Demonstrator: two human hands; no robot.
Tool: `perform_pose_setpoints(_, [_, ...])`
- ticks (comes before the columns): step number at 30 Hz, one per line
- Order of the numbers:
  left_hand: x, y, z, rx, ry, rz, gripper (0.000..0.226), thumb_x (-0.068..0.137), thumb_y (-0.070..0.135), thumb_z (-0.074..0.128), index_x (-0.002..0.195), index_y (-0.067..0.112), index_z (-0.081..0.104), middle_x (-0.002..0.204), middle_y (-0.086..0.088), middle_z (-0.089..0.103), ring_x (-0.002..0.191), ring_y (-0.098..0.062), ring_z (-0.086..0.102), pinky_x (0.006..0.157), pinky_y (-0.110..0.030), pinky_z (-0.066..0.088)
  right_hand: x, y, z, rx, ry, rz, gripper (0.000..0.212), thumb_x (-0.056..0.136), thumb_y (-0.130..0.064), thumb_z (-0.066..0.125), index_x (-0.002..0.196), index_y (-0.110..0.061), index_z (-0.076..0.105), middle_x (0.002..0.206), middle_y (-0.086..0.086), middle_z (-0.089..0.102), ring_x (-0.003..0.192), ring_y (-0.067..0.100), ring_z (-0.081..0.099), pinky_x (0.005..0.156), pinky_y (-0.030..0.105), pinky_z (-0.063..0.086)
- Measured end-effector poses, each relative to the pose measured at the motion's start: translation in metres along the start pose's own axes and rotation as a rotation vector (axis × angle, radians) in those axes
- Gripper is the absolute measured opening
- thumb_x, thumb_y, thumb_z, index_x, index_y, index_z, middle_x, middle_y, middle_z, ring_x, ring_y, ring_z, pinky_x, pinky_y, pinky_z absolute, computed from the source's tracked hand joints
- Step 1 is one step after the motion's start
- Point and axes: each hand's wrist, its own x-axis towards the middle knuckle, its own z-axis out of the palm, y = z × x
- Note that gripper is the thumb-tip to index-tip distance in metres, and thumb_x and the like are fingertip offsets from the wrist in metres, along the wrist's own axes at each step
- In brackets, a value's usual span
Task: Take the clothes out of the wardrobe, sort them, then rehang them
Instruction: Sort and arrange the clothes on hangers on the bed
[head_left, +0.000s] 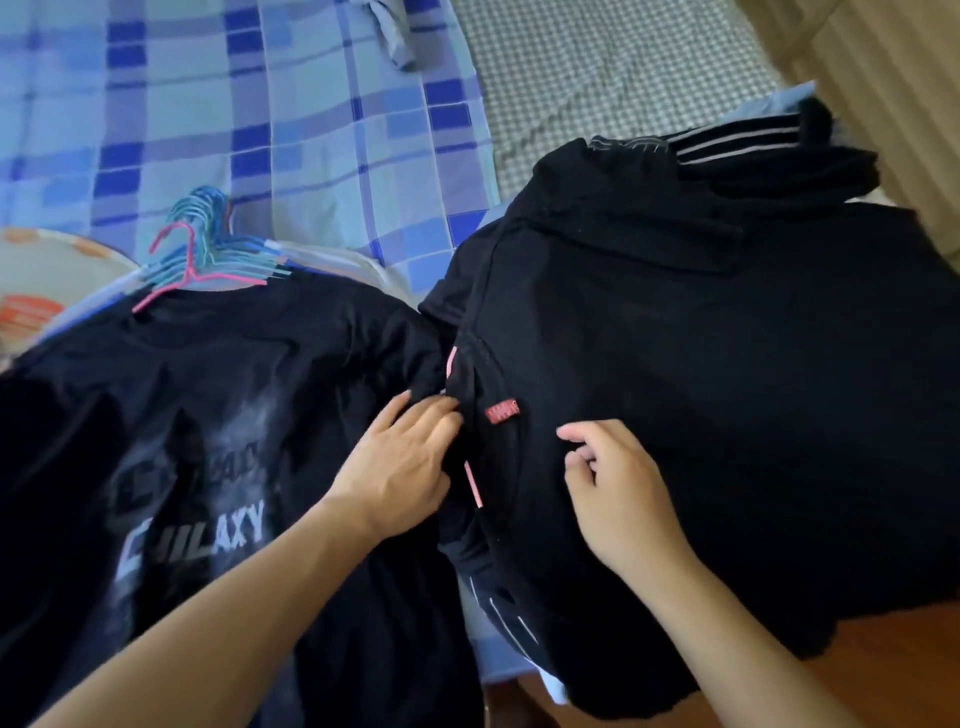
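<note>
Two black piles abutting, left hand (402, 467) at seam, right hand (618, 488) pinching cloth

The black T-shirt (218, 415) is matt knit cloth with a cracked, faded grey print; the black garment (701, 364) beside it is matt, smooth cloth bearing a small red woven label (502, 411). The hangers (208, 249) appear thin with a smooth, coloured coating. The plaid sheet (260, 104) is soft, matt woven cloth.
</note>
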Motion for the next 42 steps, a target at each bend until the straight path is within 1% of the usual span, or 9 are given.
perform_pose_setpoints(4, [-0.064,-0.046,0.039,0.1,-0.158,-0.07,0.036,0.082,0.032,0.059,0.115,0.018,0.066,0.131,-0.008,0.061,0.135,-0.026,0.051,0.122,-0.05,0.024,-0.024,-0.013,0.035,-0.094,-0.104,-0.056,0.025,0.096,-0.015,0.056,0.117,-0.024,0.064,0.113,-0.015,0.055,0.108,0.006,0.05,0.093,0.023,0.044])
perform_pose_setpoints(9, [-0.066,-0.041,0.048,0.016,-0.305,-0.135,0.059,0.085,0.042,0.037,0.131,0.014,0.063,0.144,-0.008,0.056,0.146,-0.022,0.039,0.126,-0.049,0.008,-0.032,-0.026,0.054,-0.183,0.013,-0.093,0.024,0.092,-0.012,0.061,0.115,-0.019,0.066,0.108,-0.01,0.061,0.101,0.012,0.05,0.089,0.031,0.049])
perform_pose_setpoints(16, [-0.057,-0.05,0.037,-0.102,-0.41,-0.104,0.074,0.094,0.054,0.041,0.159,0.024,0.022,0.169,0.004,0.012,0.156,-0.014,-0.009,0.122,-0.046,-0.017,-0.007,-0.042,0.129,-0.431,0.038,-0.009,0.033,0.083,-0.029,0.075,0.112,-0.024,0.06,0.098,-0.007,0.061,0.091,0.023,0.055,0.075,0.04,0.046])
perform_pose_setpoints(21, [-0.087,-0.025,0.006,-0.453,-0.453,-0.242,0.059,0.102,0.043,0.047,0.157,0.034,0.029,0.169,0.003,0.012,0.156,-0.018,-0.004,0.126,-0.04,-0.004,-0.002,-0.053,0.109,-0.247,0.029,0.162,0.019,0.097,-0.032,0.059,0.112,-0.022,0.058,0.111,-0.002,0.059,0.106,0.023,0.053,0.088,0.04,0.046])
perform_pose_setpoints(29, [-0.177,-0.02,-0.031,-0.829,-0.545,-0.498,0.052,0.102,0.03,0.055,0.152,0.026,0.043,0.163,0.001,0.024,0.148,-0.017,0.03,0.115,-0.02,0.024,-0.032,-0.053,0.079,-0.606,-0.209,0.192,0.037,0.092,-0.043,0.064,0.121,-0.024,0.054,0.126,0.004,0.044,0.12,0.025,0.04,0.096,0.045,0.04])
perform_pose_setpoints(32, [-0.193,-0.024,-0.042,-0.901,-0.559,-0.572,0.049,0.102,0.026,0.055,0.15,0.024,0.046,0.129,0.001,0.063,0.107,-0.013,0.066,0.081,-0.012,0.049,-0.035,-0.06,0.083,-0.614,-0.186,0.211,0.033,0.091,-0.039,0.065,0.119,-0.025,0.055,0.124,0.003,0.047,0.118,0.026,0.043,0.095,0.045,0.038])
perform_pose_setpoints(34, [-0.204,-0.028,-0.05,-0.937,-0.551,-0.623,0.045,0.102,0.024,0.054,0.147,0.026,0.048,0.098,0.002,0.072,0.065,-0.009,0.065,0.054,-0.017,0.049,-0.045,-0.058,0.082,-0.629,-0.184,0.205,0.035,0.09,-0.036,0.066,0.12,-0.027,0.051,0.122,0.003,0.049,0.115,0.026,0.047,0.092,0.044,0.039])
perform_pose_setpoints(36, [-0.215,-0.031,-0.057,-0.935,-0.553,-0.67,0.044,0.102,0.023,0.054,0.145,0.027,0.049,0.098,0.004,0.069,0.048,-0.006,0.057,0.047,-0.021,0.046,-0.058,-0.052,0.079,-0.687,-0.187,0.174,0.043,0.089,-0.03,0.068,0.126,-0.028,0.046,0.121,0.004,0.05,0.112,0.026,0.049,0.09,0.043,0.04])
perform_pose_setpoints(42, [-0.232,-0.034,-0.065,-0.991,-0.512,-0.744,0.042,0.099,0.02,0.059,0.14,0.022,0.057,0.099,0.003,0.072,0.082,-0.016,0.068,0.063,-0.016,0.051,-0.084,-0.055,0.067,-0.74,-0.088,0.116,0.063,0.09,-0.014,0.065,0.144,-0.015,0.032,0.116,0.009,0.062,0.097,0.024,0.066,0.077,0.033,0.052])
